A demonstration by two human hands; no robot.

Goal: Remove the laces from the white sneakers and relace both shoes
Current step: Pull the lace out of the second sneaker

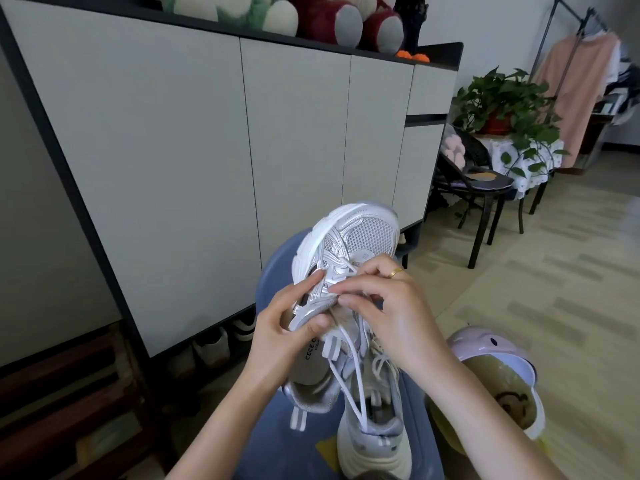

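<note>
A: Report the held item.

B: One white sneaker (349, 251), mesh toe panel, glossy silver overlays, chunky moulded sole, raised toe-up above a round blue stool (277, 271). The left hand (294, 327) grips its side at the eyelet row, thumb pressed on the collar, fingers (311, 278) curled against the upper. The right hand (384, 306), wearing a gold ring (396, 272), pinches the white lace (349, 372) at the eyelets with curled fingertips. The flat woven lace trails down in loose lengths.

A: The second shoe?

B: The other sneaker (375, 441) stands on the stool seat, heel toward the camera, laces still threaded, thick cream sole. The hanging lace ends drop into its opening.

A: Surroundings?

B: Pale wood-pattern floor (554, 271). A tall cabinet (207, 150) with flat grey doors and dark frame behind; plush toys (329, 19) on top, shoes in its open bottom shelf (221, 344). A dark chair (485, 188), a potted trailing plant (505, 109) in a red pot, and a clothes rack (575, 74) with a pink garment stand to the right.

A: Containers?

B: A lilac-rimmed bin (498, 379) just beside the stool, yellowish liner inside; contents unclear.
</note>
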